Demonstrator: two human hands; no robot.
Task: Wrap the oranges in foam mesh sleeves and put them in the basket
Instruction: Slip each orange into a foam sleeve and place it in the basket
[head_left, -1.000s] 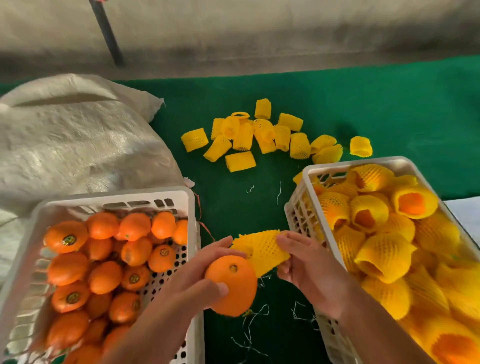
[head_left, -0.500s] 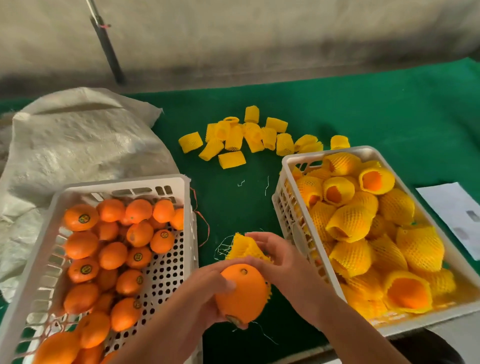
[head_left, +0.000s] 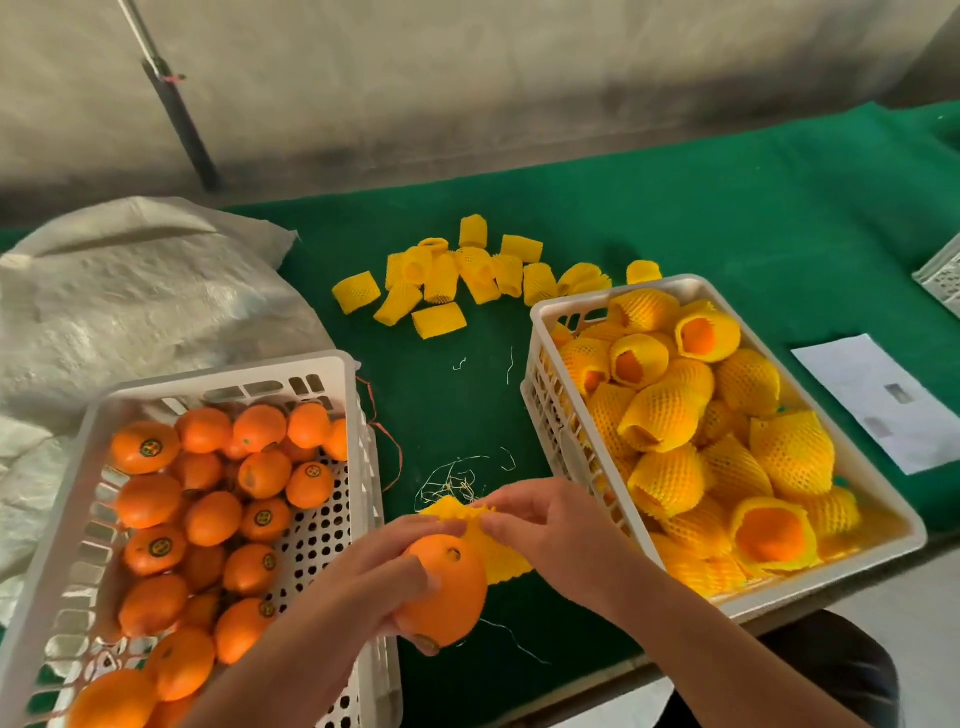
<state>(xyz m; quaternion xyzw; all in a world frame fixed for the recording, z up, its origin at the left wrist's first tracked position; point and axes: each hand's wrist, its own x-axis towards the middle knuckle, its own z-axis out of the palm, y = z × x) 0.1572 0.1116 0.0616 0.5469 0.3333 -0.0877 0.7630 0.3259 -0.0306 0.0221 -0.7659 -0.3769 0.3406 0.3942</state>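
Green table cloth carries everything; left of the wrapped-fruit basket sits the bare-orange crate. Between them, left hand grips an orange, steadying it while right hand pinches the foam sleeve, probably stretching its mouth over.

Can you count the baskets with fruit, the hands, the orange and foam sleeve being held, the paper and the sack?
baskets with fruit: 2
hands: 2
held orange: 1
held foam sleeve: 1
paper: 1
sack: 1
Total: 8
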